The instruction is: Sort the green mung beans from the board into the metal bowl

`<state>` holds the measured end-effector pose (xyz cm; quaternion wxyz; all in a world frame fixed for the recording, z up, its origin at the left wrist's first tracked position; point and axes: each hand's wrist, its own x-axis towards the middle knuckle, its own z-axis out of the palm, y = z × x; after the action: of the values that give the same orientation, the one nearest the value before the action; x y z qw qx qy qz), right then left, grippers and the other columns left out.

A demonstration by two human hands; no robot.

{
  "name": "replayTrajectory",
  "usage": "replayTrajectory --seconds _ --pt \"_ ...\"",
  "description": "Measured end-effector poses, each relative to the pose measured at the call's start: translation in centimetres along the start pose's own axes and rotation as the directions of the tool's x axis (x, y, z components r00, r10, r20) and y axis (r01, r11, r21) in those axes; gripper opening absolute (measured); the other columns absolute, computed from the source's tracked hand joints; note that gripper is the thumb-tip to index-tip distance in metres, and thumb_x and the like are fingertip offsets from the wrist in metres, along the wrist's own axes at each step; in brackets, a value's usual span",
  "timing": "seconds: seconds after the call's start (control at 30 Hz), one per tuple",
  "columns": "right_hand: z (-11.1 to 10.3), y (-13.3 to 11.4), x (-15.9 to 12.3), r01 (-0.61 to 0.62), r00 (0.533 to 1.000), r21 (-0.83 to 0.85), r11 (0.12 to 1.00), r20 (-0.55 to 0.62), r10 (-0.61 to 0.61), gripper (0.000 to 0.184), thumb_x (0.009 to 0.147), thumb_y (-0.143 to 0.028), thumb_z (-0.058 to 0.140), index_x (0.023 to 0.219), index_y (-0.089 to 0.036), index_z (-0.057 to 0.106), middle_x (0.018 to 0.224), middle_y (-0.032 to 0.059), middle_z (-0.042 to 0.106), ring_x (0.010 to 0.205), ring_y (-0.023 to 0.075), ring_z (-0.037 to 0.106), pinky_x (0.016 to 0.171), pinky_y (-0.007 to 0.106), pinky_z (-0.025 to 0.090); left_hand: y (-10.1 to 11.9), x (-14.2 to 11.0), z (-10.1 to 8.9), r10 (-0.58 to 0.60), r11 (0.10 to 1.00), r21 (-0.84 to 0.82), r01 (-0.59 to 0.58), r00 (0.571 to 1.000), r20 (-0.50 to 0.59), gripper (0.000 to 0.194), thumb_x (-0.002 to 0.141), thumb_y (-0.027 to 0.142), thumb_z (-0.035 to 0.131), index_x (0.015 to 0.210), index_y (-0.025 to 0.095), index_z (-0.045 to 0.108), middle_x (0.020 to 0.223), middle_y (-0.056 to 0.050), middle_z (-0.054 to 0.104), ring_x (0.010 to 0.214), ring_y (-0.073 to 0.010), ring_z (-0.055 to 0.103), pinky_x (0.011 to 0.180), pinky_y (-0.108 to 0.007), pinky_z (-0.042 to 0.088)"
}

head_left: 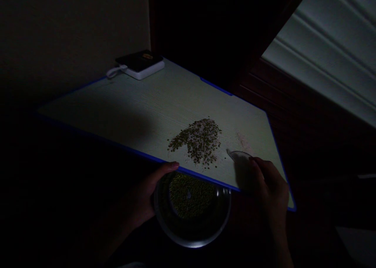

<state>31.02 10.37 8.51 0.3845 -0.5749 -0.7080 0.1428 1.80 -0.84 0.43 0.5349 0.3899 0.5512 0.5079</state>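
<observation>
My left hand is closed round the left side of a metal bowl, its thumb lying along the board's near edge. Green beans that look like mung beans fill the bottom of the bowl, which sits partly under that edge. On the pale, blue-rimmed cutting board lies a loose heap of similar beans mixed with whitish bits. My right hand pinches what looks like a spoon, its tip pointing left, just right of the heap. Dim light hides the handle and most fingers.
A white box-like device with a black top and a strap stands at the board's far left corner, by the wall. A small pale smear marks the board's right part. Slatted panels rise at upper right.
</observation>
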Motion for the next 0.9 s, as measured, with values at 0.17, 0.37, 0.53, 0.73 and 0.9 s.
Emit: replayTrajectory --seconds 0.17,0.37,0.53,0.73,0.9 --pt "-0.1 -0.8 0.9 -0.163 0.981 0.059 0.985 0.121 0.155 0.033 0.091 -0.051 0.065 0.103 -0.024 0.078 0.103 0.0049 0.078 0.093 0.0223 0.071 0.081 0.037 0.053 -0.7 -0.1 -0.3 -0.063 0.997 0.047 0.062 0.998 0.009 0.061 0.078 0.038 0.081 0.136 0.032 0.064 0.132 -0.008 0.074 0.117 -0.0342 0.071 0.11 -0.055 0.048" --pt "-0.2 -1.4 1.3 -0.282 0.93 0.08 0.956 0.266 0.252 0.035 0.087 -0.056 0.069 0.101 -0.025 0.08 0.095 0.003 0.079 0.089 0.0215 0.071 0.076 0.035 0.053 0.4 -0.1 0.2 -0.129 0.991 0.039 0.13 0.991 -0.036 0.063 0.073 0.041 0.081 0.132 0.03 0.066 0.132 -0.008 0.074 0.119 -0.0357 0.07 0.113 -0.056 0.045" --pt "-0.6 -1.1 0.6 -0.304 0.92 0.068 0.95 0.279 0.274 0.037 0.088 -0.055 0.069 0.108 -0.026 0.08 0.1 0.0038 0.079 0.089 0.0219 0.071 0.076 0.035 0.054 1.6 -0.3 0.5 -0.162 0.986 0.03 0.166 0.982 -0.097 0.052 0.071 0.035 0.08 0.122 0.03 0.07 0.127 -0.004 0.077 0.12 -0.0316 0.069 0.114 -0.048 0.045" --pt "-1.2 -1.6 -0.4 -0.256 0.934 0.112 0.96 0.285 0.216 0.029 0.087 -0.049 0.072 0.102 -0.027 0.081 0.097 0.003 0.079 0.077 0.0191 0.069 0.063 0.03 0.053 1.2 -0.2 0.5 -0.167 0.985 -0.048 0.165 0.985 -0.038 0.054 0.068 0.035 0.083 0.121 0.033 0.07 0.119 -0.002 0.079 0.113 -0.0317 0.072 0.11 -0.05 0.048" --pt "-1.8 -1.1 -1.1 -0.268 0.936 0.12 0.956 0.266 0.229 0.026 0.085 -0.046 0.075 0.099 -0.025 0.081 0.095 0.0024 0.078 0.076 0.0184 0.069 0.063 0.029 0.053 0.6 -0.2 0.1 -0.139 0.99 -0.001 0.139 0.99 -0.019 0.054 0.072 0.039 0.083 0.124 0.033 0.07 0.123 -0.003 0.078 0.115 -0.0323 0.071 0.111 -0.047 0.048"
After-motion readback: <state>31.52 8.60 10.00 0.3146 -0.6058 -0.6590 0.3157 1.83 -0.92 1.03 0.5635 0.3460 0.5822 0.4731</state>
